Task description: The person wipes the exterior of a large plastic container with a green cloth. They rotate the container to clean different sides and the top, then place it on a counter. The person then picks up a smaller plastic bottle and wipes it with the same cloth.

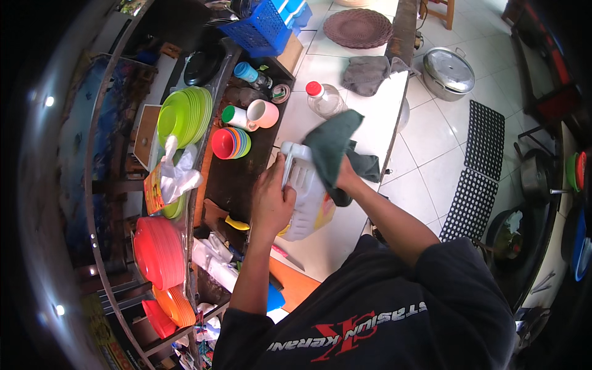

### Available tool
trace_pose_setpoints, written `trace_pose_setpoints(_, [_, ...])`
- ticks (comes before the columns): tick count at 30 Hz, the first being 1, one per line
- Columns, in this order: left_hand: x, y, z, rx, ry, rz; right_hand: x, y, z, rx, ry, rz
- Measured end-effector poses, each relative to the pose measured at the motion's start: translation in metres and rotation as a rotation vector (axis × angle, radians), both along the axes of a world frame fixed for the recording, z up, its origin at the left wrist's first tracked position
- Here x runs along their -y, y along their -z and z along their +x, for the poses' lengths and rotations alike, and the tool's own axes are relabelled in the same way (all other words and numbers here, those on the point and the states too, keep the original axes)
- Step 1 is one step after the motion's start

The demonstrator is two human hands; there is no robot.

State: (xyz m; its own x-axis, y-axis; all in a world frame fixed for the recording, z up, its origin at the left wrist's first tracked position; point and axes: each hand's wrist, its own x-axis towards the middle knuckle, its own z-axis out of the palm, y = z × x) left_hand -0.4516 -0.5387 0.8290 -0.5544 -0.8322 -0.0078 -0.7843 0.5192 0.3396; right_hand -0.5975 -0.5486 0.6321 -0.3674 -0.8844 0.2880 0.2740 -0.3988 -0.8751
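Note:
My left hand (274, 199) grips the handle side of a translucent white plastic jerrycan (305, 203), which stands tilted over the white tiled counter. In my right hand (346, 175) is a dark green cloth (330, 145), its upper part spread against the jerrycan's upper right side. My right fingers are mostly hidden behind the cloth. Another dark cloth part (365, 164) hangs or lies just right of that hand; whether it is the same cloth I cannot tell. Beyond the jerrycan is a clear plastic bottle (327, 102) with a red cap.
A grey cloth (366, 75) and a brown woven tray (358, 28) lie farther up the counter. To the left, a dark shelf holds a pink mug (262, 114), stacked colourful bowls (231, 143) and green plates (185, 118). A lidded metal pot (448, 73) stands on the floor at right.

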Motion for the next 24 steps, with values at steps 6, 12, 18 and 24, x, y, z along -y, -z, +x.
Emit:
trace_pose_setpoints(6, [-0.006, 0.003, 0.007, 0.0, -0.065, 0.007, -0.013, -0.008, 0.007, -0.507, 0.207, 0.281])
trace_pose_setpoints(12, [-0.001, 0.004, 0.006, 0.042, -0.019, 0.022, 0.013, -0.105, 0.007, -1.034, 0.321, -0.139])
trace_pose_setpoints(18, [0.0, 0.001, -0.004, 0.001, 0.008, -0.023, 0.018, 0.041, 0.01, -0.305, 0.091, 0.152])
trace_pose_setpoints(24, [-0.006, 0.005, 0.006, -0.005, -0.093, -0.008, -0.009, -0.004, -0.004, -0.627, 0.076, 0.37])
